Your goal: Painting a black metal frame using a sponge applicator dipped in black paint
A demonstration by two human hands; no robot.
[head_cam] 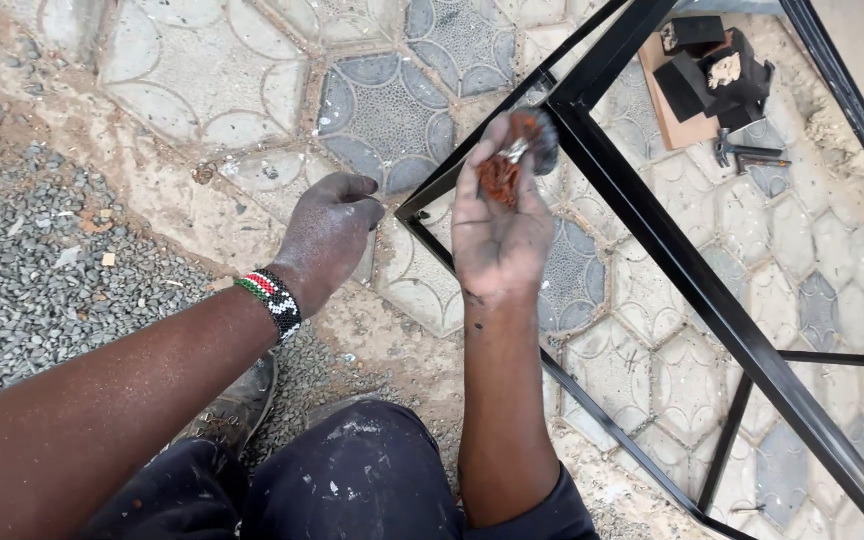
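Grey gravel (32, 270) covers the ground at far left, meeting patterned paving tiles (202, 70). The left hand (327, 235), with a beaded wristband (270, 298) on its wrist, hangs loosely curled with the fingers bent under and nothing in it, just left of the corner of a black metal frame (672, 250). Beside it the right hand (500, 225) is raised palm up, fingers clenched around a rust-red wad (502, 172) with a small pale bit in it, held right against the frame's corner bars. Further right, beyond the frame, dark blocks (707, 70) sit on a wooden board (677, 125), with a hammer (747, 153) just beside it
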